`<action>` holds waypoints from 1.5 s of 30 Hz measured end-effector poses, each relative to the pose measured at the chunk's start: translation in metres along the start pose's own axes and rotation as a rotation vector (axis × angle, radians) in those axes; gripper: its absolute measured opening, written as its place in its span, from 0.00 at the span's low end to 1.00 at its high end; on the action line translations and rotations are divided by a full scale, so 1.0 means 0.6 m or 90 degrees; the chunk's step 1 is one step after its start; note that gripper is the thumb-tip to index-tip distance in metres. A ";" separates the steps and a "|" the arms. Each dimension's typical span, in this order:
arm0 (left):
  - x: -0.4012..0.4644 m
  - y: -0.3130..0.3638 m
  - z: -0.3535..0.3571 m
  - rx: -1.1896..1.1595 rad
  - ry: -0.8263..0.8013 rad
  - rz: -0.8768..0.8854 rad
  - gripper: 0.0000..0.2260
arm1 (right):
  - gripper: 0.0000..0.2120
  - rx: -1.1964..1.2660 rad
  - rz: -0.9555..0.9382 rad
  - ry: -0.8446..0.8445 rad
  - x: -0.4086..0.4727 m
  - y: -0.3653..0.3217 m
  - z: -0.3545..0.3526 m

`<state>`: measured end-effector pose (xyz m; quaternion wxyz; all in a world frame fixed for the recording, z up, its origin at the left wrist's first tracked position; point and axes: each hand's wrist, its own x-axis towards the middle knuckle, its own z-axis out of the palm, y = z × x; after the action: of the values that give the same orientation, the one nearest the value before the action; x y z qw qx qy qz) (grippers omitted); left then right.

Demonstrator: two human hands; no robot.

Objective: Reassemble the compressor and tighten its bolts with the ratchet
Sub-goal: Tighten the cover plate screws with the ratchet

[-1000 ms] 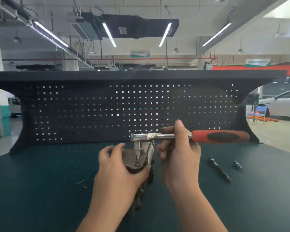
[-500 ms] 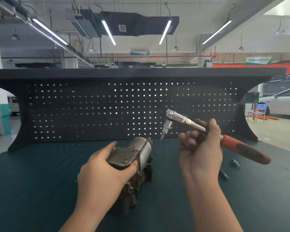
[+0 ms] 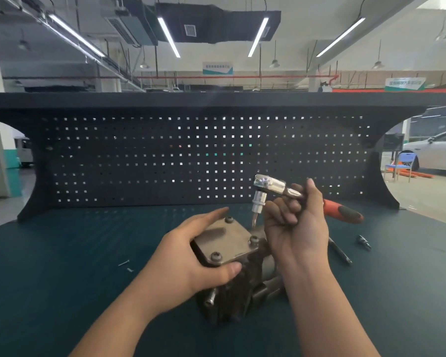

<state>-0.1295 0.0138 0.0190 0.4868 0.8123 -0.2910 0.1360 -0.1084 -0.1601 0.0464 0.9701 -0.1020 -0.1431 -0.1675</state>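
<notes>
Head view: compressor (image 3: 232, 287) is sitting on the green bench mat (image 3: 62, 279), near centre, cover plate (image 3: 224, 243) facing up and tilted toward camera. Left hand (image 3: 191, 264) is gripping the compressor, fingers along the plate's far edge, thumb curling round the near corner, steadying it. Right hand (image 3: 294, 228) is holding the ratchet (image 3: 276, 189) by its metal shank, fingers wrapped round; red-black handle (image 3: 345, 213) is sticking out behind. Bit (image 3: 254, 220) is pointing down, hovering just beside the plate's right edge, not seated in any bolt.

Three bolts (image 3: 254, 239) are showing in the plate corners; the fourth corner is hidden by the left hand. Plate looks mounted, so reassembly seems mostly done; tightness can't be told. Likely remaining: seating the bit and tightening further bolts.

An extension bar (image 3: 341, 252) and spare socket (image 3: 363, 242) are lying to the right, two small screws (image 3: 125, 264) to the left.
</notes>
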 end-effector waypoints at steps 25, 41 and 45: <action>0.055 0.074 0.013 -0.037 0.148 0.028 0.12 | 0.16 -0.029 -0.024 0.008 0.010 0.016 0.001; 0.065 0.037 0.017 -0.012 0.070 0.026 0.11 | 0.16 -0.064 -0.044 -0.001 0.013 0.023 -0.004; 0.064 0.036 0.020 -0.064 0.048 0.030 0.09 | 0.16 -0.054 -0.045 0.003 0.011 0.018 -0.006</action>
<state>-0.1128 -0.0173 0.0483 0.5345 0.7739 -0.2980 0.1631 -0.0980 -0.1530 0.0436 0.9586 -0.1375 -0.1375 -0.2081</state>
